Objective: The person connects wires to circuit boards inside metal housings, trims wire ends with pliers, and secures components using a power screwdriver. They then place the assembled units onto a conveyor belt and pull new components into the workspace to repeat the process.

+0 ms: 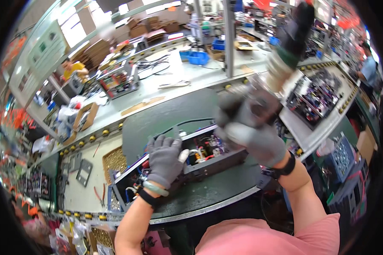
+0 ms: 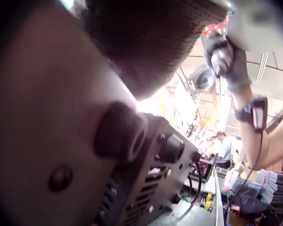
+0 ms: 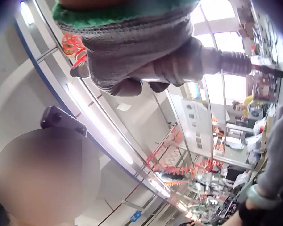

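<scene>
A long, narrow metal chassis (image 1: 215,165) lies on the dark green work surface, with wires and circuit parts (image 1: 204,148) showing inside it. My gloved left hand (image 1: 165,160) rests across its left part, fingers extended toward the far rim and thumb apart. In the left wrist view, round knobs or feet (image 2: 173,148) stick out of a slotted casing wall. Over the chassis's right end is my gloved right hand (image 1: 259,142), blurred in the head view. Its fingers curl round a power screwdriver (image 3: 181,63), whose slim tip (image 3: 271,70) points away from the fist.
A tray of small brass-coloured screws (image 1: 115,163) stands left of the chassis, near red-handled pliers (image 1: 99,195). At the right is another unit full of electronics (image 1: 315,95). Blue bins (image 1: 198,58) sit on the far bench. Red coiled hoses (image 3: 188,165) hang overhead.
</scene>
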Available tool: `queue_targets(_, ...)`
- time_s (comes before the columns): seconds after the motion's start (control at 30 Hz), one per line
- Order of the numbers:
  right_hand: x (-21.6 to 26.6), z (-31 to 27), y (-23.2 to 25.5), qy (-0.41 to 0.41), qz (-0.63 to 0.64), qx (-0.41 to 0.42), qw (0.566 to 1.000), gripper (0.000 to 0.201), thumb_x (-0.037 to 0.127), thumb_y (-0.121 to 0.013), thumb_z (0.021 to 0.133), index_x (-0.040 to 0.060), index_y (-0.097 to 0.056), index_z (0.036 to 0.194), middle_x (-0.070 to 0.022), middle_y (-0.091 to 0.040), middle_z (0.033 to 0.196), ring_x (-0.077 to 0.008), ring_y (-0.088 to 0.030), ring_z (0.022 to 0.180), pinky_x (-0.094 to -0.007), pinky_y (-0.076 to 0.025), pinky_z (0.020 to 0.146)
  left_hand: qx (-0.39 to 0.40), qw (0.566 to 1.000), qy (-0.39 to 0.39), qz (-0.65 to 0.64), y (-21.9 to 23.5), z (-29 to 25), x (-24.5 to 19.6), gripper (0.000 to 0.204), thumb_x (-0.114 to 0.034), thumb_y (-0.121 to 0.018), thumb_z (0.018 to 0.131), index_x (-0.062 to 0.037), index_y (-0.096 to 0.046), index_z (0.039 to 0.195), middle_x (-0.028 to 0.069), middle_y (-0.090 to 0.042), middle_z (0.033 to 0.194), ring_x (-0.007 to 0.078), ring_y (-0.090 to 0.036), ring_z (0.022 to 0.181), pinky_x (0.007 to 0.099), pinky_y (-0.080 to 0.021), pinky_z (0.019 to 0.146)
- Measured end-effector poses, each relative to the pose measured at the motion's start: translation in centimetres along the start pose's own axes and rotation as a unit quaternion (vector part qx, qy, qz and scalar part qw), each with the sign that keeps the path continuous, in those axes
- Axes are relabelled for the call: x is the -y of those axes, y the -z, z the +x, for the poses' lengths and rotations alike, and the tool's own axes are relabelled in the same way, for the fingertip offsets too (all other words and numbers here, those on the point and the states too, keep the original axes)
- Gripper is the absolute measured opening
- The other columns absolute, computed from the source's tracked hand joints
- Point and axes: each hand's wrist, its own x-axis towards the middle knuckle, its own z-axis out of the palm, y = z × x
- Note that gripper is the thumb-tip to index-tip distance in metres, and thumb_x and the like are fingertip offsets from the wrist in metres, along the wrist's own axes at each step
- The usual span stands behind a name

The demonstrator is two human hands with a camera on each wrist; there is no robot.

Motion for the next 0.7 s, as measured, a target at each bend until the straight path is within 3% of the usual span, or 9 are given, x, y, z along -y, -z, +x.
queue_targets(0.13,0.0,-7.3,8.7,0.056,-0.107,-0.159,0.980,0.038,-0.010,-0.066,0.075,0.0068,-0.061,0.109,-0.0019,-0.065,0.094,-0.0089,-0.063,0.082,-0.0256,-0.053,0.070,0.131,0.991,0.020,0.033,2.8,1.8,-1.2,0.046,-0.046,-0.069,0.081,-0.0077,-0.071,0.107,0.0122,-0.062,0.111,0.0305,-0.053,0.114,0.0482,-0.035,0.101)
queue_targets(0.2,1.1,-10.4,12.1,0.039,-0.180,-0.211,0.960,0.037,-0.009,-0.063,0.076,0.0056,-0.060,0.109,-0.0032,-0.064,0.092,-0.0077,-0.061,0.076,-0.0233,-0.050,0.061,0.018,0.992,-0.054,0.111,3.7,2.2,-3.7,0.041,-0.040,-0.072,0.079,-0.0077,-0.071,0.104,0.0134,-0.063,0.114,0.0315,-0.055,0.112,0.0480,-0.039,0.097)
queue_targets(0.3,0.9,-14.3,16.8,0.030,-0.233,-0.280,0.931,0.037,-0.005,-0.063,0.075,0.0028,-0.060,0.111,-0.0032,-0.064,0.090,-0.0066,-0.058,0.068,-0.0219,-0.048,0.057,-0.022,0.968,-0.150,-0.198,5.4,2.5,-12.4,0.031,-0.019,-0.073,0.076,-0.0068,-0.069,0.104,0.0159,-0.067,0.108,0.0356,-0.064,0.099,0.0470,-0.049,0.083)
queue_targets(0.33,0.8,-15.4,18.0,0.033,-0.234,-0.306,0.922,0.037,-0.004,-0.064,0.075,0.0026,-0.061,0.111,-0.0033,-0.064,0.090,-0.0065,-0.058,0.068,-0.0221,-0.048,0.057,0.056,0.924,-0.184,-0.331,3.7,2.0,-15.0,0.028,-0.013,-0.072,0.076,-0.0072,-0.069,0.103,0.0143,-0.068,0.106,0.0328,-0.065,0.098,0.0452,-0.051,0.081)
queue_targets(0.4,0.5,-17.2,19.9,0.041,-0.246,-0.328,0.911,0.037,-0.002,-0.064,0.075,0.0025,-0.061,0.112,-0.0032,-0.064,0.091,-0.0064,-0.058,0.068,-0.0220,-0.047,0.057,0.240,0.891,-0.291,-0.251,-1.7,0.7,-20.3,0.023,-0.023,-0.064,0.084,-0.0094,-0.065,0.103,0.0117,-0.067,0.097,0.0312,-0.064,0.095,0.0416,-0.049,0.083)
queue_targets(0.47,0.5,-18.7,20.2,0.030,-0.188,-0.366,0.911,0.037,-0.003,-0.063,0.075,0.0020,-0.061,0.111,-0.0021,-0.063,0.091,-0.0063,-0.057,0.069,-0.0213,-0.046,0.058,0.110,0.920,-0.326,-0.186,-10.3,0.1,-23.8,0.022,-0.024,-0.061,0.085,-0.0109,-0.065,0.102,0.0137,-0.067,0.094,0.0322,-0.061,0.103,0.0462,-0.043,0.090)
queue_targets(0.53,1.1,-20.3,19.8,0.030,-0.159,-0.391,0.906,0.034,-0.004,-0.063,0.075,0.0021,-0.061,0.108,-0.0018,-0.063,0.090,-0.0062,-0.057,0.070,-0.0214,-0.046,0.057,0.234,0.929,-0.249,-0.142,-15.3,2.4,-24.6,0.021,-0.029,-0.059,0.087,-0.0147,-0.068,0.099,0.0133,-0.071,0.087,0.0323,-0.066,0.096,0.0516,-0.042,0.092)
queue_targets(0.6,1.2,-21.7,20.8,0.064,-0.207,-0.408,0.887,0.033,-0.004,-0.062,0.075,0.0023,-0.061,0.108,-0.0017,-0.063,0.090,-0.0060,-0.057,0.070,-0.0213,-0.046,0.057,0.254,0.934,-0.198,-0.154,-17.8,3.2,-25.0,0.024,-0.032,-0.063,0.085,-0.0127,-0.068,0.099,0.0115,-0.071,0.097,0.0336,-0.064,0.103,0.0579,-0.029,0.108)
queue_targets(0.7,1.7,-22.8,21.5,0.091,-0.224,-0.445,0.862,0.030,-0.004,-0.063,0.077,0.0032,-0.060,0.106,-0.0015,-0.063,0.089,-0.0060,-0.055,0.063,-0.0209,-0.044,0.053,0.266,0.928,-0.219,-0.144,-16.8,2.8,-24.1,0.027,-0.039,-0.057,0.092,-0.0152,-0.067,0.100,0.0131,-0.072,0.089,0.0335,-0.067,0.096,0.0573,-0.035,0.102)
